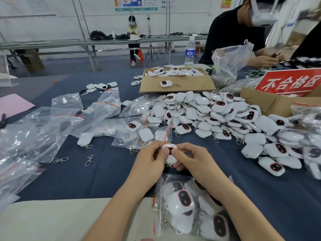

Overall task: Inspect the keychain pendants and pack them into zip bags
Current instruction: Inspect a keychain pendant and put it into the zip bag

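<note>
Left grip point(150, 158): fingers curled, pinched the left edge of the white rounded plastic keychain pendant point(171, 159), thumb on its dark face.
Right grip point(190, 156): pinched the right edge, thumb likewise.
Pendant: between both grips, above the dark blue tabletop point(104, 171).
Clear zip bag of packed pendants point(189, 206): just nearer, under the right wrist.
Loose heap of white pendants point(217, 115): beyond the grips, rightward.

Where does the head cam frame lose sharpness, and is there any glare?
Head view: sharp at centre, where the left hand and right hand pinch a pendant; the right edge smears, blurring the outermost pendants there and the headset top right; soft glare streaks the empty zip bags at left; wide-angle distortion tilts the far bench; lighting even, shadows faint.
</note>
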{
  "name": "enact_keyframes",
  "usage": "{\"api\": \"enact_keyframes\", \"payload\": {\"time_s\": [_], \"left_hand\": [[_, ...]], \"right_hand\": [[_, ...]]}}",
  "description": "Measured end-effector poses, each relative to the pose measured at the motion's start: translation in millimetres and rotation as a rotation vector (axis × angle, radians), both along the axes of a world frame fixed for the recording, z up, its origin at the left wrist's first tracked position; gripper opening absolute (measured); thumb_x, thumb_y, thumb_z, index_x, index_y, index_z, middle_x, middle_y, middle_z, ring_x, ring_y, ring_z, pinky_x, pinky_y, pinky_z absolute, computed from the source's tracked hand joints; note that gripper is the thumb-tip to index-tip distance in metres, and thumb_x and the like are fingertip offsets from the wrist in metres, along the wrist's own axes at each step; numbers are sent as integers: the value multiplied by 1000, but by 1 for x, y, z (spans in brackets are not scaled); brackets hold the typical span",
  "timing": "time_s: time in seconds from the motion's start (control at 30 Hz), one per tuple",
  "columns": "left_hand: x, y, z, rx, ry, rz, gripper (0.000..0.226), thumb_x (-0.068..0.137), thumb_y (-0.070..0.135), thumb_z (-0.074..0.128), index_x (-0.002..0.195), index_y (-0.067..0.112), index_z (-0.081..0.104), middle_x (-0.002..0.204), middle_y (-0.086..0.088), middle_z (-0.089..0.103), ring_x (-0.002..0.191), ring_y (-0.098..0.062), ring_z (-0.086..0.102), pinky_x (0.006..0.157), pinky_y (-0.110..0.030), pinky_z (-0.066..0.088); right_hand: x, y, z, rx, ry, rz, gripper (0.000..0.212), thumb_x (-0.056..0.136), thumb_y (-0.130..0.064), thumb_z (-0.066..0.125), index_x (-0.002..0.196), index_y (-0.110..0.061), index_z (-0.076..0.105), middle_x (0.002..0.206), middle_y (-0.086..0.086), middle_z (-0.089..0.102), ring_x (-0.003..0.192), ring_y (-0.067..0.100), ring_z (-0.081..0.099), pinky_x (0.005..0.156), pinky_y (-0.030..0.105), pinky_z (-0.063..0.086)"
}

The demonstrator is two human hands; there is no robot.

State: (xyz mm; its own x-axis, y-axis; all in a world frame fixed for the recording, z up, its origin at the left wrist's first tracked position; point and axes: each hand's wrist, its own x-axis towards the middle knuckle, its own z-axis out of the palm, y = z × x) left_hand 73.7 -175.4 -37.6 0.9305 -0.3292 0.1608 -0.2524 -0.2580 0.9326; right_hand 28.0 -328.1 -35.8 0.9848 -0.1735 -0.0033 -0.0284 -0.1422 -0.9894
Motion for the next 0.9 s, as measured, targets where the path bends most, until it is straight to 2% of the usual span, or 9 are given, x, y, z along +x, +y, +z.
{"api": "enact_keyframes", "payload": {"time_s": [0.1,0.2,0.37,0.43,0.6,0.77,0.9], "left_hand": [[0,0,1,-5,6,-3,24,101,11,57,98,29,73,86,7,71,77,-3,60,75,-21,48],[-1,-1,1,-10,-4,5,24,101,13,57,100,30,73,88,8,73,81,-8,63,76,-20,48],[-5,0,5,-87,-20,-26,24,103,18,56,100,34,74,89,19,73,83,7,63,74,-8,46],[-5,0,7,-103,-26,-50,24,103,19,56,101,35,74,92,19,74,86,7,64,77,-9,47],[-6,1,7,-114,-52,-74,26,102,19,58,101,39,74,92,15,75,87,1,66,78,-10,49],[-6,0,7,-128,-48,-87,25,102,18,58,104,37,75,94,17,75,88,6,65,77,-8,47],[-6,0,7,-129,-58,-101,25,102,17,59,105,37,74,99,17,76,96,2,67,83,-9,46]], "right_hand": [[1,0,-1,-10,8,1,7,95,-33,68,97,-30,74,71,-4,74,65,7,69,68,18,56],[1,-1,0,-5,8,-1,8,95,-34,67,97,-30,74,70,-2,74,65,8,69,71,22,58],[1,-2,4,8,3,-15,12,95,-38,67,97,-30,76,67,0,73,54,9,61,60,18,53],[2,-2,4,2,9,-17,13,95,-39,66,96,-30,76,66,0,72,53,10,60,59,19,52],[0,-6,6,-22,8,-19,14,96,-39,65,91,-32,76,67,-5,71,51,7,60,54,11,46],[0,-5,5,10,-4,-13,13,96,-35,66,92,-28,76,65,-9,70,54,0,60,54,11,48],[1,-6,3,17,2,-24,15,95,-37,66,87,-33,77,67,-5,71,55,7,62,60,16,53]]}}
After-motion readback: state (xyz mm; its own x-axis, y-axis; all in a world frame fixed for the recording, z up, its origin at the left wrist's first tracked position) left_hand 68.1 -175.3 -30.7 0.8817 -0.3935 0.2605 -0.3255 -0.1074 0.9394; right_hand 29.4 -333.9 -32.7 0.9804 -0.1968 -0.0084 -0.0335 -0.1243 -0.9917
